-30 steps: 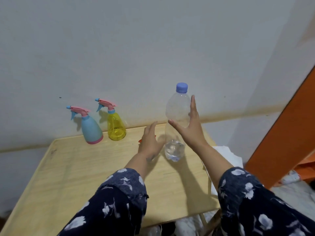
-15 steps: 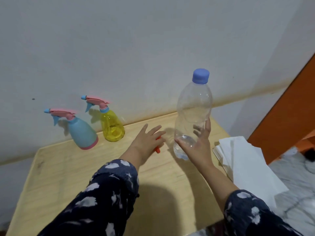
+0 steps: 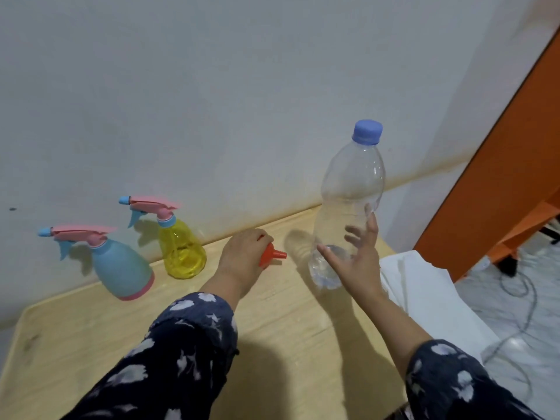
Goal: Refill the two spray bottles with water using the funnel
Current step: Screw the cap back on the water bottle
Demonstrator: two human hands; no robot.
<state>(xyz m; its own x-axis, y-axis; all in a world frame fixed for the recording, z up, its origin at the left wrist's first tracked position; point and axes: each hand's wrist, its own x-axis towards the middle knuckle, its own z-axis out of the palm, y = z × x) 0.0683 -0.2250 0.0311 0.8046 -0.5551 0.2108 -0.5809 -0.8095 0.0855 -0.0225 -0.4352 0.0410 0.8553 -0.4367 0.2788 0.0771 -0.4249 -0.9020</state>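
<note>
Orange funnel [image 3: 270, 257] sits in the left hand [image 3: 242, 259], fingers curled over its wide end, narrow spout sticking out toward the right hand [image 3: 356, 259]; funnel is low over the wooden table [image 3: 91, 344], can't tell if it touches the surface. Right hand is spread, fingers straight and relaxed, palm against the lower side of the clear water bottle [image 3: 348, 213] — fingers show through the plastic on the far side, thumb in front near the base, not clearly wrapped tight. Bottle stands upright on the table just right of the left hand, blue cap [image 3: 367, 132] screwed on, a little water visible at the bottom, mostly clear above. Left of the left hand, near it, the yellow spray bottle [image 3: 181, 250] stands against the wall [image 3: 212, 86], pink trigger head on, nozzle pointing away from the hands. Further left of that, the blue spray bottle [image 3: 121, 268] with pink base ring and pink trigger head, also upright, head on — both well apart from the right hand. Both forearms wear a dark blue sleeve [image 3: 181, 344] with white flower print. Just right of the right hand, past the table edge, white folded cloth or paper [image 3: 424, 292]. Beyond that an orange panel [image 3: 500, 177] and a grey cable [image 3: 521, 298] on the floor.
</note>
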